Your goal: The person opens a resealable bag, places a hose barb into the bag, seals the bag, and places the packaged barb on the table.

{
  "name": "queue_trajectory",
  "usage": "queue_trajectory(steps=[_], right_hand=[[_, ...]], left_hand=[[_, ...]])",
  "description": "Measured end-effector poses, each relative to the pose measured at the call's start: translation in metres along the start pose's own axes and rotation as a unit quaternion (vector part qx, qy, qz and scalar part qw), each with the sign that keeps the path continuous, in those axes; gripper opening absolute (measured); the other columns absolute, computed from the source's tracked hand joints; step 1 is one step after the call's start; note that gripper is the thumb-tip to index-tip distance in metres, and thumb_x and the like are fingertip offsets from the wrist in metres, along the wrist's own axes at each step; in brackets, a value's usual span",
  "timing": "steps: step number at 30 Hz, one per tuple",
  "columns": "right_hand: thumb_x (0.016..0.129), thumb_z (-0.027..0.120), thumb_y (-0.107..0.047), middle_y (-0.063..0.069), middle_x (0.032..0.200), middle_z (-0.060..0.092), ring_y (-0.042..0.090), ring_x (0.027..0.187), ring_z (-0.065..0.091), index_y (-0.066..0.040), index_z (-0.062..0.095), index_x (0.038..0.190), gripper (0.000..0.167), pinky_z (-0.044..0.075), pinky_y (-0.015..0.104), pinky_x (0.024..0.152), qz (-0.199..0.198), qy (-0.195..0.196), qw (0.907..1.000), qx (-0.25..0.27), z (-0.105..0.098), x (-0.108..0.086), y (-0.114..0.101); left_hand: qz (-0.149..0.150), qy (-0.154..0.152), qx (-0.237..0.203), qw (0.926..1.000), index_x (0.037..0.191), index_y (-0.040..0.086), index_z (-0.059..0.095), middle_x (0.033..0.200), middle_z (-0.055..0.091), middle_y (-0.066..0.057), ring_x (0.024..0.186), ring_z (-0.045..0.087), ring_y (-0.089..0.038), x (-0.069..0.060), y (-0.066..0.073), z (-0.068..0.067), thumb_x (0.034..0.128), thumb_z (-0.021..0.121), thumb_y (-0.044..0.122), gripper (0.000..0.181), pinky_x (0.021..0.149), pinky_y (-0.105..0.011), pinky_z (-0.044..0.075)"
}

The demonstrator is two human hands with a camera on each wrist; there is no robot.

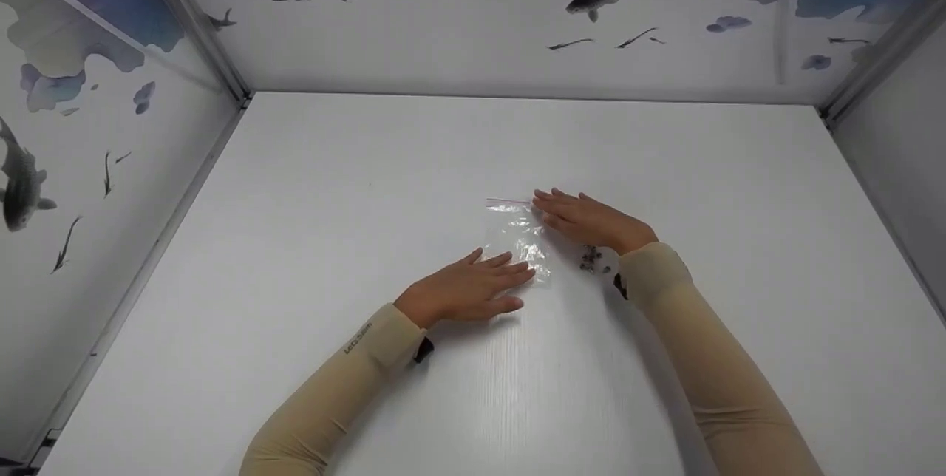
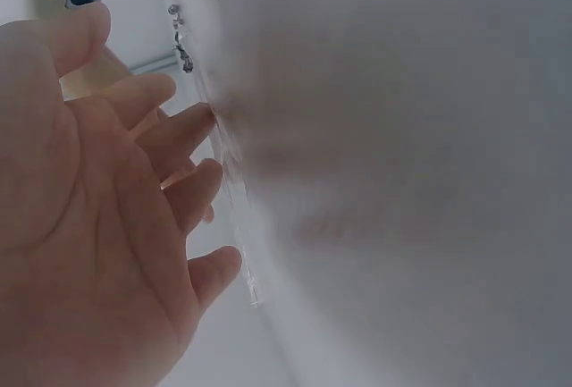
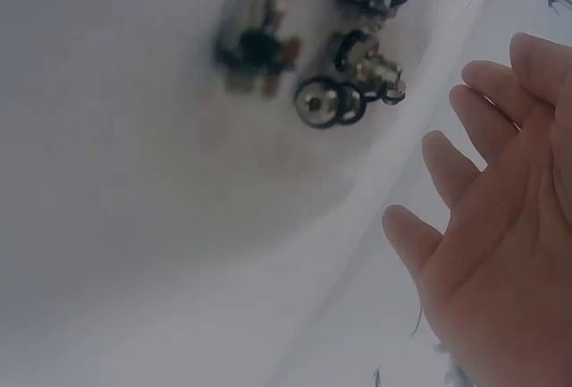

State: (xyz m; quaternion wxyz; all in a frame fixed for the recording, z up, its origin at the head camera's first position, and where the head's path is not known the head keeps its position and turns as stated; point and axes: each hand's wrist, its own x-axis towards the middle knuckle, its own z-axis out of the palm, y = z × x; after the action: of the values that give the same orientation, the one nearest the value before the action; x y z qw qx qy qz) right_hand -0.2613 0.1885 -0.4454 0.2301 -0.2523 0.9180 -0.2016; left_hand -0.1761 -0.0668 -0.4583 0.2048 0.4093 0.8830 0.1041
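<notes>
Left hand [image 1: 465, 290] spread over near end of clear bag [image 1: 516, 233] on counter [image 1: 369, 165]; right hand [image 1: 591, 222] straight-fingered at its far right corner. Probably smoothing; next move calls for light, even pressure.

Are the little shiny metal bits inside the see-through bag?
No, the metal bits lie loose on the white table, to the right of the see-through bag.
</notes>
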Motion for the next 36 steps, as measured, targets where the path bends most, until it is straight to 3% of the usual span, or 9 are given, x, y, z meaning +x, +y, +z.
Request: queue_trajectory(steps=[7, 14, 24, 36], right_hand=[[0.105, 0.031, -0.039, -0.004, 0.160, 0.018, 0.023, 0.150, 0.006, -0.024, 0.025, 0.153, 0.051, 0.001, 0.052, 0.118, -0.012, -0.021, 0.9996, -0.011, 0.005, 0.008, -0.007], [0.105, 0.034, -0.035, -0.004, 0.160, 0.020, 0.024, 0.150, 0.006, -0.024, 0.027, 0.153, 0.050, 0.002, 0.051, 0.118, 0.013, -0.025, 0.9994, -0.021, 0.003, 0.006, -0.013], [0.104, 0.035, -0.030, -0.004, 0.160, 0.020, 0.028, 0.150, 0.004, -0.021, 0.028, 0.152, 0.049, 0.005, 0.050, 0.118, 0.011, -0.023, 0.9980, -0.057, 0.007, 0.001, -0.008], [0.104, 0.037, -0.032, -0.004, 0.159, 0.023, 0.028, 0.150, 0.006, -0.021, 0.030, 0.151, 0.049, 0.007, 0.051, 0.118, 0.017, -0.015, 0.9983, -0.054, 0.010, -0.009, -0.002]], left_hand=[[0.000, -0.005, 0.003, 1.0000, 0.153, 0.027, 0.025, 0.158, 0.021, 0.011, 0.148, 0.014, -0.012, -0.002, -0.002, -0.001, 0.1015, 0.026, 0.055, 0.058, 0.119, -0.046, 0.006], [-0.001, -0.006, 0.001, 1.0000, 0.152, 0.025, 0.028, 0.158, 0.024, 0.010, 0.148, 0.014, -0.013, -0.005, -0.002, -0.004, 0.1014, 0.032, 0.052, 0.058, 0.119, -0.046, 0.007], [-0.025, -0.006, -0.003, 0.9997, 0.151, 0.026, 0.029, 0.156, 0.027, 0.012, 0.148, 0.014, -0.012, -0.009, -0.005, -0.007, 0.0997, 0.038, 0.053, 0.059, 0.120, -0.045, 0.005], [-0.047, 0.001, -0.002, 0.9989, 0.151, 0.026, 0.032, 0.156, 0.029, 0.010, 0.148, 0.015, -0.013, -0.016, -0.010, -0.008, 0.0988, 0.039, 0.054, 0.059, 0.120, -0.045, 0.005]])
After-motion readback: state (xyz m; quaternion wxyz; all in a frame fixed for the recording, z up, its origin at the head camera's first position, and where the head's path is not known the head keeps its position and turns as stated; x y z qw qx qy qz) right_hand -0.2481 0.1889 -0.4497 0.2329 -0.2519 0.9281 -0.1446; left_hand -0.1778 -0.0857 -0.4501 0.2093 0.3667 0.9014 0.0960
